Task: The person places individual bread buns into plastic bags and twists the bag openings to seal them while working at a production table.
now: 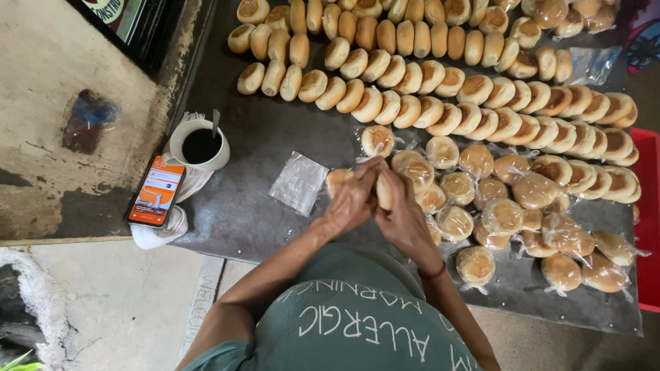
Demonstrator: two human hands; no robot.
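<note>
Fingers (363,180) of both hands clenched around one bread roll (383,192), pale golden, oval, mostly hidden between the palms; only a narrow strip of crust shows. Left hand (352,203) and right hand (405,218) meet over the near middle of the table (254,206), a dark, worn metal sheet. Cannot tell whether this roll already sits in a bag.

Containers: white mug (199,144) near the table's left edge, filled with dark liquid, a spoon (216,122) standing in it. Mug sits on a white cloth (165,230), with a phone (156,191) just beside it, screen lit orange. One empty clear plastic bag (298,183) lies flat between the mug and the hands. Another clear bag (592,65) lies near the far right corner.

Bagged rolls (509,206): each in its own clear plastic bag, twisted shut, clustered toward the near right edge, touching one another. Unbagged rolls (440,82) lie in overlapping rows across the far side, browned tops, paler sides.
</note>
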